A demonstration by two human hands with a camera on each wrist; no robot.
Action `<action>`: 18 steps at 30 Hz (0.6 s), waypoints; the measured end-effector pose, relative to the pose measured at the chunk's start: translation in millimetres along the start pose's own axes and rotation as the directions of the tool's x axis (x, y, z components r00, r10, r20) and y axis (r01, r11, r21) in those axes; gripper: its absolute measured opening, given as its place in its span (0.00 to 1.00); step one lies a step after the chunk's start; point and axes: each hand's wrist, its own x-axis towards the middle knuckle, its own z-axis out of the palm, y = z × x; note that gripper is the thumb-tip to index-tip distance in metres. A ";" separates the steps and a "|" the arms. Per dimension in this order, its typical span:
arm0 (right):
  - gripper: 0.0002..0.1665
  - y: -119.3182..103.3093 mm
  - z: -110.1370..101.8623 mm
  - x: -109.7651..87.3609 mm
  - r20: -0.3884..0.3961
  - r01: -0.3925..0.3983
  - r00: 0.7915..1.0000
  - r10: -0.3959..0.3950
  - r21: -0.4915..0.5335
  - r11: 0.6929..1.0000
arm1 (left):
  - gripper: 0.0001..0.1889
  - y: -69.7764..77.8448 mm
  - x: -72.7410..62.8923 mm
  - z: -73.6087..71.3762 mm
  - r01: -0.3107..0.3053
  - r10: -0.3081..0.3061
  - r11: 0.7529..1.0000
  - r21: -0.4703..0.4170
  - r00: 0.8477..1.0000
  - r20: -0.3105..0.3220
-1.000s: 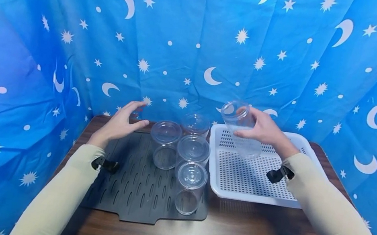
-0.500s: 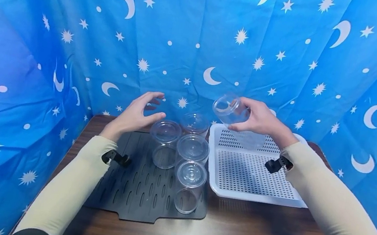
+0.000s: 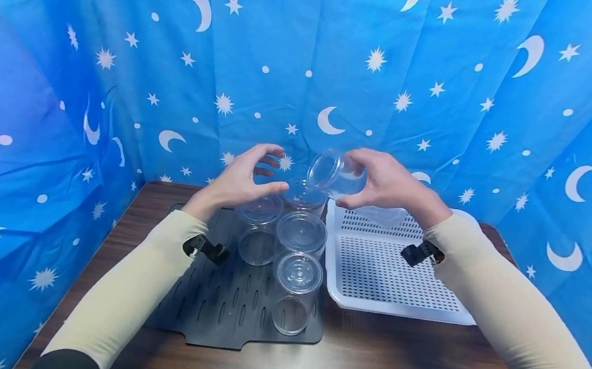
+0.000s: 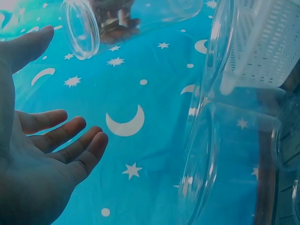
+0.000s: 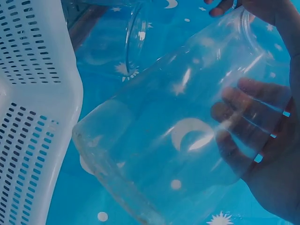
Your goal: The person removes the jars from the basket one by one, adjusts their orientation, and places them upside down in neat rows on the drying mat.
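My right hand [image 3: 388, 184] grips a clear plastic jar [image 5: 159, 126] near its mouth, fingers wrapped round the far side. The jar tilts, with its mouth toward the left hand and its base over the basket's back rim. My left hand [image 3: 243, 180] reaches toward that mouth, thumb and fingers spread apart, holding nothing; in the left wrist view a gap shows between its fingers and the jar rim. Below, several clear jars stand upright on a black draining mat [image 3: 213, 319]: a front jar [image 3: 295, 299], a middle jar [image 3: 301, 233], a left jar [image 3: 258, 236] and a back jar [image 3: 302, 195].
A white perforated basket [image 3: 339, 280] stands right of the jars, its left rim close to them. Both sit on a brown wooden table [image 3: 373, 362]. A blue curtain [image 3: 273, 28] with moons and stars hangs behind and at both sides.
The right hand has carried the jar leftward from over the basket, tilting it further toward horizontal. The left hand has moved right, toward the jar's mouth. The standing jars keep their places.
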 end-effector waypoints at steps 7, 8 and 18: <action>0.42 -4.0 1.5 5.2 0.039 -0.018 0.999 0.021 -0.088 0.996 | 0.37 3.3 3.2 7.1 -0.003 0.003 1.000 -0.018 1.000 0.014; 0.44 -4.7 1.7 5.5 0.045 -0.024 0.999 0.028 -0.094 0.995 | 0.37 3.2 4.0 8.4 -0.001 0.001 1.000 -0.021 1.000 0.013; 0.46 -11.9 7.4 10.0 0.090 -0.006 0.996 0.019 -0.141 0.990 | 0.37 2.9 9.5 19.0 -0.009 0.010 0.999 -0.044 0.999 0.030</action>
